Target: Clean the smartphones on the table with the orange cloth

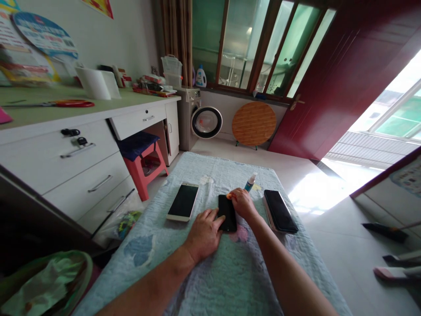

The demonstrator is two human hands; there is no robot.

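A black smartphone [226, 215] lies flat on the quilted cloth, screen up. My left hand [204, 235] holds it down at its lower left, with the thumb on the screen and the fingers along the left edge. At the phone's upper right corner, my right hand [242, 202] is closed on a small orange wiping piece [229, 196], mostly hidden by the fingers. Just behind that hand stands a small spray bottle [251, 181] with a white top. A white-framed smartphone [183, 202] lies to the left, and a dark phone [280, 210] rests on a stack at the right.
The pale blue quilted cloth [210, 169] covers the table. A red stool [144, 171] stands at the left by the white desk [75, 171]. A green-rimmed bin [87, 267] is at the lower left. Beyond are a washing machine with its door [207, 122] open and a round wooden board [254, 123].
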